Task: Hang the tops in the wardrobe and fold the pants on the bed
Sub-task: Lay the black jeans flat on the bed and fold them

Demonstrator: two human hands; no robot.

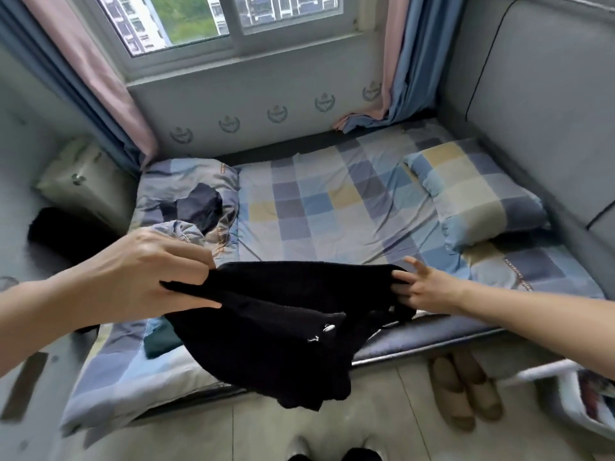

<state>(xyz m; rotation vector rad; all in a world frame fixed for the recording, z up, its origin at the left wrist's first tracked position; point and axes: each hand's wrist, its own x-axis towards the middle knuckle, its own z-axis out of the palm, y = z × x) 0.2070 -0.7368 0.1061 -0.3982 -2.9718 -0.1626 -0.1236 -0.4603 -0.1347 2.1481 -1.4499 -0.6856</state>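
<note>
My left grip (pixel 146 274) and right grip (pixel 421 287) each pinch an end of the black garment (pixel 276 331), stretched above the bed (pixel 332 201).

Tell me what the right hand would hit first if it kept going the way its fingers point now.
The right hand points left, across toward the left hand, and already pinches the black garment. Going straight on, it would likely push into that bunched fabric first, then the left hand; depth is hard to judge.

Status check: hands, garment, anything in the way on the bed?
Left hand and right hand both grip the black garment, held up over the bed edge. Teal cloth lies beneath it.
</note>
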